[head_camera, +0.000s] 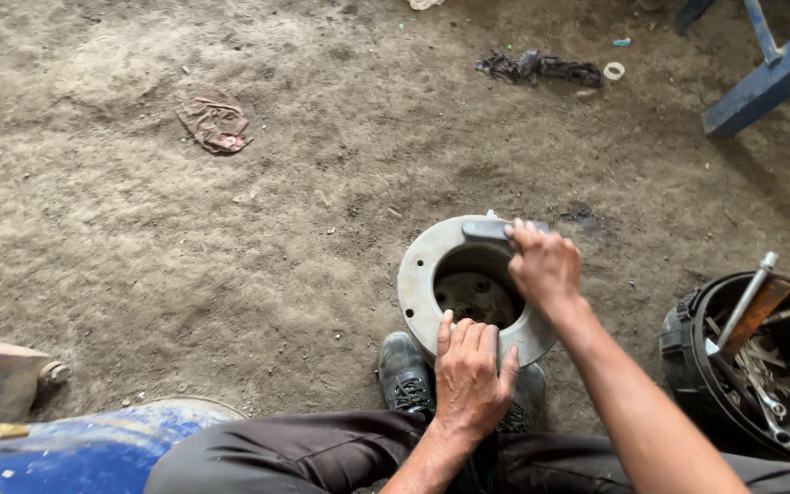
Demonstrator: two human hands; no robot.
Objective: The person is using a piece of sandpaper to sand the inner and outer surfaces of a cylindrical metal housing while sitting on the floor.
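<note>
Grey round metal flange ring with bolt holes [424, 274], standing on dirt floor [276, 210] against black shoes [404, 370]. Left hand [470, 375] pressed flat, fingers spread, on near rim. Right hand [543, 265] clenched around flat grey file [488, 229] laid across far rim. Surface uniformly dull; progress hard to judge. Black bucket of wrenches [761, 366] alongside.
</note>
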